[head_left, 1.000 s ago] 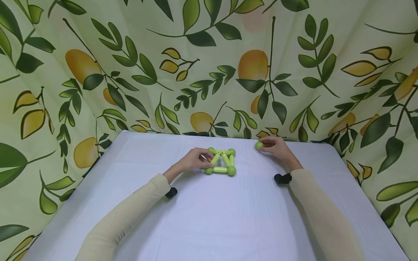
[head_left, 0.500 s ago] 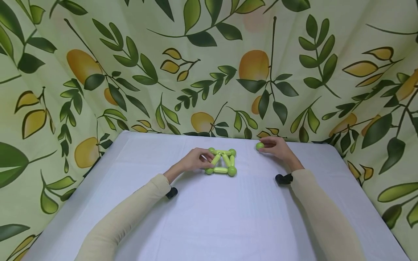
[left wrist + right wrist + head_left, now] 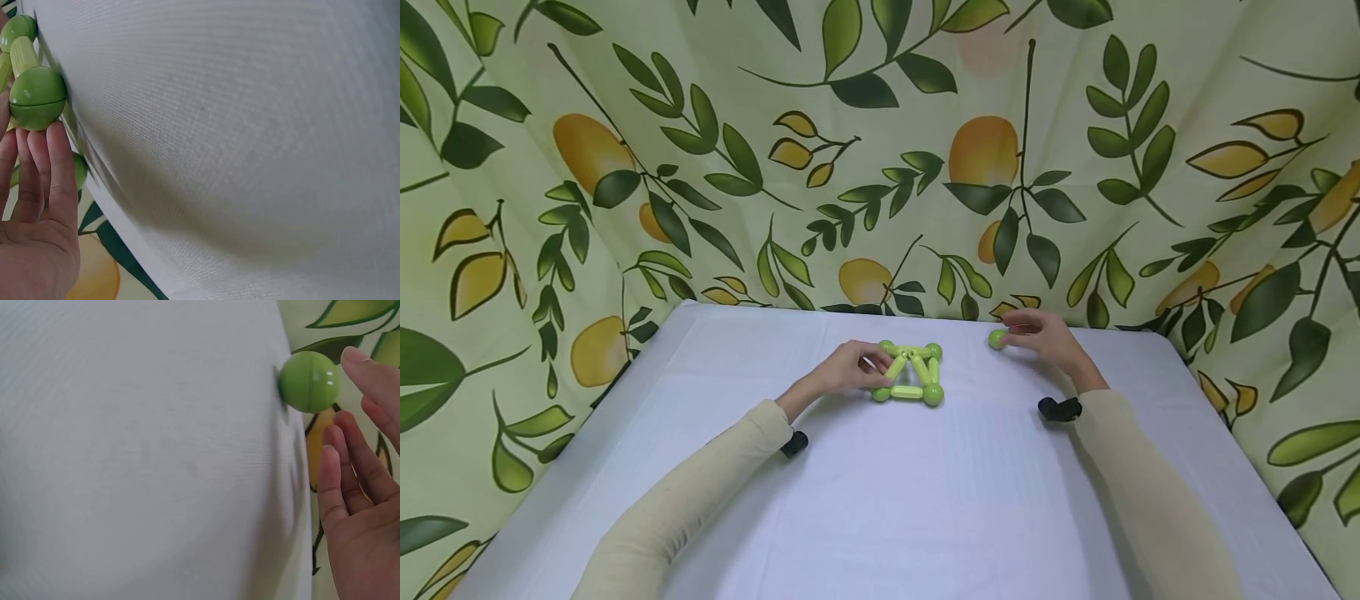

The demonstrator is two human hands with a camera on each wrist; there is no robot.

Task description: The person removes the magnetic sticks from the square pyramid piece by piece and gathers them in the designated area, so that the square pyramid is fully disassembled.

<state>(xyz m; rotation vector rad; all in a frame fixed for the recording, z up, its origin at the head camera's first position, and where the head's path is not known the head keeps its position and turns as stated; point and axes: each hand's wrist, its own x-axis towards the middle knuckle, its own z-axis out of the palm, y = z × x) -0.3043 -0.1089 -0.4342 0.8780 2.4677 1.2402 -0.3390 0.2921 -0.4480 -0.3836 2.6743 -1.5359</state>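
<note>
A frame of light-green rods joined by darker green balls, a ball-and-rod building toy, sits on the white-covered table. My left hand holds its left side, fingers bent about the rod there. In the left wrist view the fingertips meet a corner ball; the thumb is mostly cut off at the edge. To the right, a single green ball rests on the cloth. Beside it is my right hand, thumb and fingers spread. The right wrist view shows a gap between those fingers and the loose ball.
The white tablecloth reaches back to a leaf-and-fruit patterned curtain, close behind the toy and the ball. A black wrist device sits at the left cuff, another black device at the right.
My right hand has set the green ball down, slightly nearer, and let go of it; its fingers have spread and drawn a little rightward. The left hand and the toy have stayed put.
</note>
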